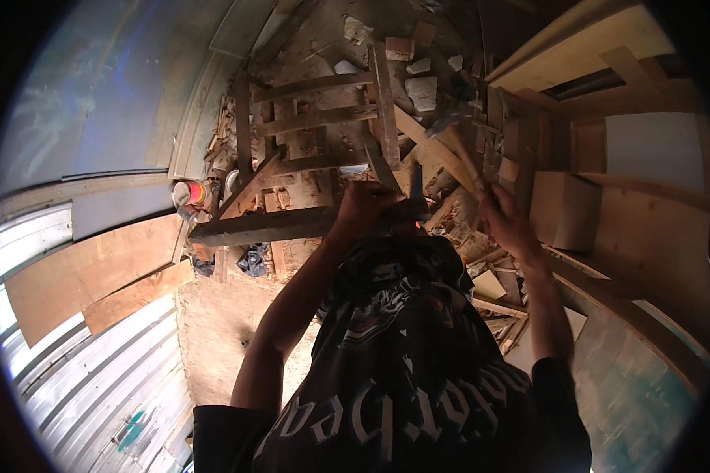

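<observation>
My left hand [364, 203] grips the end of a dark wooden beam [252, 226] and holds a narrow dark metal tool [416, 183] upright beside it. My right hand [503, 217] is shut on the wooden handle of a hammer [461, 154], raised up and to the right of the metal tool. The hammer's head, blurred, is above the beam's end. The beam runs left from my left hand, resting against a rough wooden frame [315, 118] of crossed slats. My black printed shirt fills the lower middle of the view.
Wood offcuts and pale stones [422, 91] litter the dirt ground around the frame. A small can [189, 191] stands at the beam's left end. Planks [95, 272] and corrugated metal sheet [95, 386] lie at left. Large plywood boards [647, 229] and a box [564, 209] stand at right.
</observation>
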Action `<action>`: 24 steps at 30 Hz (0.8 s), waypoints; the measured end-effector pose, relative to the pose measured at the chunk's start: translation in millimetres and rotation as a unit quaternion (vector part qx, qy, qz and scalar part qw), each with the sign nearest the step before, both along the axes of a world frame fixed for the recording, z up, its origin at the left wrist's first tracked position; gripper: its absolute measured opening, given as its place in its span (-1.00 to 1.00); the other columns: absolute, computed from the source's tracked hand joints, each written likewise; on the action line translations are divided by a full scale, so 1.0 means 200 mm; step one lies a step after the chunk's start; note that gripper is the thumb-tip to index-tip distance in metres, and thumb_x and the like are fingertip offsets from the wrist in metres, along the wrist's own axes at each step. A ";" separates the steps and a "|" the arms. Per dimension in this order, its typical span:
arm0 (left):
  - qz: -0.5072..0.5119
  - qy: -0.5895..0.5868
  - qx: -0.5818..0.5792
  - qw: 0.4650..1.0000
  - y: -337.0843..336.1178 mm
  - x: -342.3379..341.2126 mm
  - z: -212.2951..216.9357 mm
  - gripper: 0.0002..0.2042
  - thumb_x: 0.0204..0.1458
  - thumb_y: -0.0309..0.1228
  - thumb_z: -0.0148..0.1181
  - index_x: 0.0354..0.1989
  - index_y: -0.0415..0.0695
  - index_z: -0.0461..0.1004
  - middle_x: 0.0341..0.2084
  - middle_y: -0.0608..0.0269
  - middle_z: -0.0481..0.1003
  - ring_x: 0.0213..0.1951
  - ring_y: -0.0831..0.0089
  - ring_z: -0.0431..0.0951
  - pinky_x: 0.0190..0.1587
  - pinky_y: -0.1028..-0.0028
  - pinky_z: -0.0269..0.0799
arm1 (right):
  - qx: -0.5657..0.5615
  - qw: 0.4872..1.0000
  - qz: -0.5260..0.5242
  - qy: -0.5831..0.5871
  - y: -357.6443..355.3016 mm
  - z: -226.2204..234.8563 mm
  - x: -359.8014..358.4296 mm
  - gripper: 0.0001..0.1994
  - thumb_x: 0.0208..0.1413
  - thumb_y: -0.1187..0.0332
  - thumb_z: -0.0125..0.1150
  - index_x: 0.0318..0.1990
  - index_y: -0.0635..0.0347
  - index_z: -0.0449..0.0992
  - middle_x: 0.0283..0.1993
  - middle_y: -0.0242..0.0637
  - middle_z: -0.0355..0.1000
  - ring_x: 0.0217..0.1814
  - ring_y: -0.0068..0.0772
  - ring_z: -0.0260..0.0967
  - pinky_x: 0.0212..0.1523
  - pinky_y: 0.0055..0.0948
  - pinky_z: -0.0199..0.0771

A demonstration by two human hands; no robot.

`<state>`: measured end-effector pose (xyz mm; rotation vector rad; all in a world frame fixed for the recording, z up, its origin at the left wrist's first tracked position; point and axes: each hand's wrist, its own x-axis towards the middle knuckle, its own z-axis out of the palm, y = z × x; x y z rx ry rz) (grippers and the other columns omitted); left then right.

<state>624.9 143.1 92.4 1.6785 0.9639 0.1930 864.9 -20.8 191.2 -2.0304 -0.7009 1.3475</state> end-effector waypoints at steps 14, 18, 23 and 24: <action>0.025 -0.032 -0.013 0.999 -0.04 0.02 -0.04 -0.72 -0.15 -0.22 0.46 -0.41 -0.20 0.65 -0.59 0.12 0.57 -0.50 0.53 0.58 -0.38 0.42 0.43 | 0.094 0.971 0.185 -0.118 0.24 0.33 -0.12 -0.50 0.33 0.28 -0.02 0.39 0.03 0.12 -0.45 -0.41 0.30 -0.47 -0.66 0.19 -0.39 -0.51 0.33; 0.030 -0.007 -0.010 0.999 -0.04 0.02 0.00 -0.71 -0.15 -0.21 0.45 -0.40 -0.19 0.65 -0.59 0.11 0.58 -0.50 0.45 0.59 -0.37 0.40 0.44 | -0.003 0.961 0.260 -0.094 0.18 0.30 -0.08 -0.49 0.34 0.27 -0.03 0.42 -0.04 0.09 -0.42 -0.51 0.26 -0.48 -0.71 0.10 -0.42 -0.62 0.26; 0.040 -0.028 0.005 0.999 -0.05 0.00 -0.03 -0.72 -0.15 -0.21 0.46 -0.40 -0.19 0.65 -0.58 0.11 0.58 -0.47 0.42 0.61 -0.35 0.38 0.45 | 0.037 0.984 0.148 -0.088 0.21 0.28 -0.09 -0.50 0.35 0.28 -0.05 0.41 -0.06 0.11 -0.49 -0.54 0.21 -0.50 -0.72 0.11 -0.42 -0.61 0.27; 0.039 -0.029 0.005 0.999 -0.04 0.01 -0.02 -0.73 -0.16 -0.23 0.46 -0.41 -0.18 0.65 -0.60 0.11 0.57 -0.50 0.43 0.60 -0.37 0.38 0.45 | 0.063 0.980 0.150 -0.113 0.20 0.27 -0.11 -0.50 0.35 0.28 -0.05 0.41 -0.06 0.10 -0.50 -0.54 0.21 -0.51 -0.73 0.12 -0.44 -0.62 0.27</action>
